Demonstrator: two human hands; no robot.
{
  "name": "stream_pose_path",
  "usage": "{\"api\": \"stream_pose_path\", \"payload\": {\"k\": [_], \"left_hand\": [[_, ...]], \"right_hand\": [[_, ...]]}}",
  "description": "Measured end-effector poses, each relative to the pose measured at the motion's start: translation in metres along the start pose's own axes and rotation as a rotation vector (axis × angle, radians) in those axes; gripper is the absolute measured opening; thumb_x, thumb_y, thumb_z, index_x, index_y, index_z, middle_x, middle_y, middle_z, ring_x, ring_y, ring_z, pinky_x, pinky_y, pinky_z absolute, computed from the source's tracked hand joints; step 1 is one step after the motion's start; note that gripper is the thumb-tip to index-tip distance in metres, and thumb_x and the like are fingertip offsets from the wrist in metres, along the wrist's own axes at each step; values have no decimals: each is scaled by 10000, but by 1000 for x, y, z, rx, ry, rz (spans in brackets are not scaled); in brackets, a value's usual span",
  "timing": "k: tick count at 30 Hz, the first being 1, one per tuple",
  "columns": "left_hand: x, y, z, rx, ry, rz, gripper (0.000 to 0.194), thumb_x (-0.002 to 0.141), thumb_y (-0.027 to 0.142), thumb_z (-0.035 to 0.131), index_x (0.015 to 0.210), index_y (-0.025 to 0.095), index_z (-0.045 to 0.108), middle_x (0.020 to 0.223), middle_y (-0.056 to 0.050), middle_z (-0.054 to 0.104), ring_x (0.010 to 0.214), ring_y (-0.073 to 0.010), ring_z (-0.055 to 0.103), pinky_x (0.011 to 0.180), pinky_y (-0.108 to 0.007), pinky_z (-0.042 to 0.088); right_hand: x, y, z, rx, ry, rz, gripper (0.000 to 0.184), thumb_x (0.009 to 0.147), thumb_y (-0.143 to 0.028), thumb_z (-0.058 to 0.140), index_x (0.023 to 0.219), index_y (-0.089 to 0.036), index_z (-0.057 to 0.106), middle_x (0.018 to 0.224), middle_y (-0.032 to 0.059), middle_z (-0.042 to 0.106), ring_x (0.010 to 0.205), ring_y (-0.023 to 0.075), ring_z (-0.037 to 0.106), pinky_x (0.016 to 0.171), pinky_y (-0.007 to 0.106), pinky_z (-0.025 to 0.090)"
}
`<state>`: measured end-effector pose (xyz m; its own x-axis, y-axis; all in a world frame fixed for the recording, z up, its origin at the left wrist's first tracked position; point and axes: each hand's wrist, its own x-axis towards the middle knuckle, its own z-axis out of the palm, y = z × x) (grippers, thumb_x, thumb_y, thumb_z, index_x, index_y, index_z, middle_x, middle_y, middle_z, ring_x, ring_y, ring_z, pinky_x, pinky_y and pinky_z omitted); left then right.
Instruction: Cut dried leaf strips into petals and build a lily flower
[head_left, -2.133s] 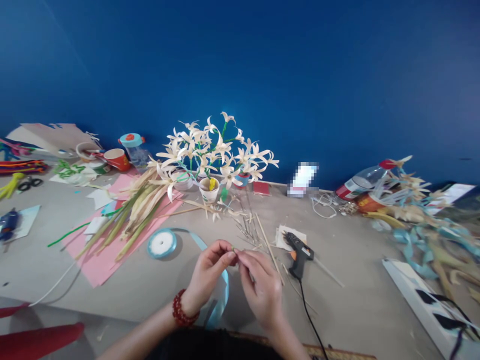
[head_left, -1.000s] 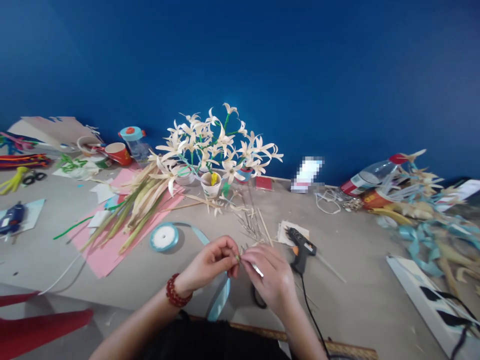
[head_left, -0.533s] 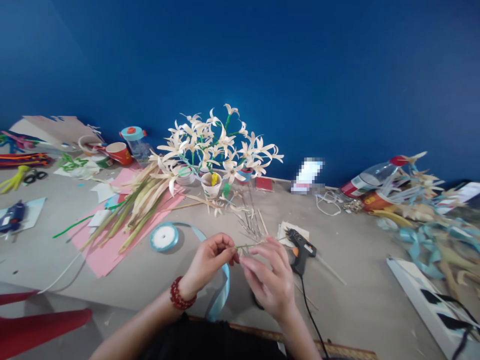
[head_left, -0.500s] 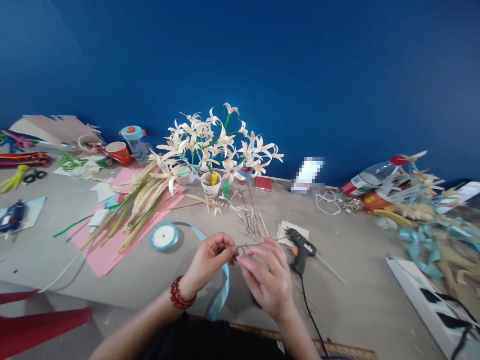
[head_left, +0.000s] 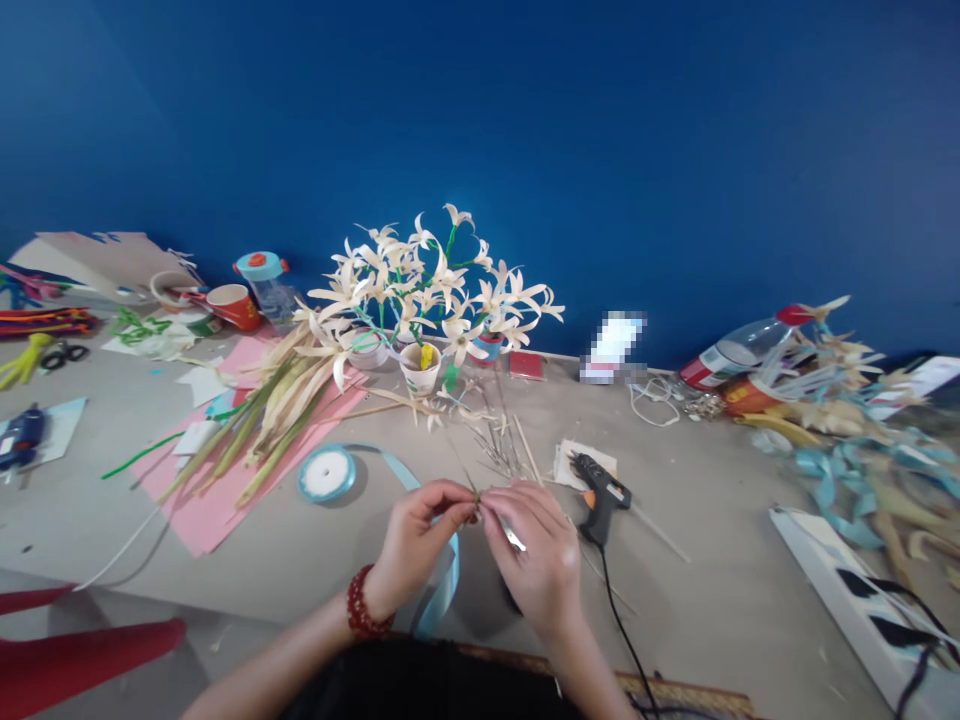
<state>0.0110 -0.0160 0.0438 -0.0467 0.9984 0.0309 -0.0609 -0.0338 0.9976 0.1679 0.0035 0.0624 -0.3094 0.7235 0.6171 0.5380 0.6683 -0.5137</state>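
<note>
My left hand point(head_left: 427, 535), with a red bead bracelet at the wrist, is closed in a pinch on a thin wire-like stem point(head_left: 463, 470) that has a green bit at the fingertips. My right hand point(head_left: 536, 560) pinches the same spot, its fingertips meeting those of the left. The stem points up and away over the table. A shiny metal piece point(head_left: 515, 540) shows in the gap of my right hand; its kind is mostly hidden. Light blue ribbon point(head_left: 448, 585) hangs behind my left hand, running from a spool point(head_left: 327, 474).
Cream flowers point(head_left: 442, 290) stand in cups, one a white cup point(head_left: 420, 370). Husks point(head_left: 277, 430) lie on pink paper point(head_left: 196, 525). A black glue gun point(head_left: 604, 495) rests right of my hands, its cord running forward. A power strip point(head_left: 832, 600) and tilted bottle point(head_left: 739, 352) are farther right.
The stem has swung from pointing right across my right fingers to pointing up and away. My right fingers, spread half a second ago, have closed in at my left fingertips.
</note>
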Motion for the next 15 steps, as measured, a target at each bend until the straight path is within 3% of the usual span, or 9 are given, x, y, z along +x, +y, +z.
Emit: {"api": "stream_pose_path", "payload": {"k": [3, 5, 7, 11, 13, 15], "left_hand": [[-2, 0, 0, 197, 3, 137, 88, 870, 221, 615, 842, 169, 681, 800, -48, 701, 767, -163, 644, 748, -262, 500], [-2, 2, 1, 230, 20, 151, 87, 878, 218, 600, 833, 171, 659, 788, -40, 681, 755, -155, 628, 731, -252, 486], [0, 5, 5, 141, 20, 82, 108, 891, 247, 584, 825, 170, 620, 746, -23, 643, 703, -139, 602, 677, -238, 476], [4, 7, 10, -205, -91, -135, 175, 907, 320, 561, 820, 171, 531, 641, 28, 549, 545, -97, 522, 552, -213, 438], [4, 6, 9, -218, -106, -147, 187, 901, 327, 570, 813, 168, 526, 624, 36, 528, 524, -90, 504, 533, -206, 422], [2, 5, 7, -97, -91, -93, 182, 895, 315, 581, 804, 159, 556, 631, 28, 530, 546, -93, 513, 546, -207, 421]], "right_hand": [[1, -4, 1, -4, 7, 40, 187, 827, -85, 601, 913, -236, 671, 854, 55, 749, 823, 244, 681, 836, 444, 533], [0, -6, 4, 7, 34, 58, 174, 815, -79, 603, 878, -232, 656, 824, 58, 733, 797, 243, 671, 783, 425, 536], [-3, -6, 8, 36, 70, 54, 186, 800, -69, 605, 873, -236, 639, 806, 55, 714, 767, 235, 657, 744, 408, 532], [-5, -2, 13, 120, 119, 49, 192, 794, -66, 592, 878, -239, 606, 783, 39, 674, 745, 216, 626, 742, 399, 517], [-3, -1, 12, 145, 94, 88, 154, 804, -88, 577, 861, -230, 590, 781, 40, 653, 758, 216, 612, 756, 403, 508], [-1, 0, 9, 152, 31, 133, 120, 808, -107, 568, 837, -223, 579, 777, 40, 633, 769, 220, 598, 752, 396, 496]]}}
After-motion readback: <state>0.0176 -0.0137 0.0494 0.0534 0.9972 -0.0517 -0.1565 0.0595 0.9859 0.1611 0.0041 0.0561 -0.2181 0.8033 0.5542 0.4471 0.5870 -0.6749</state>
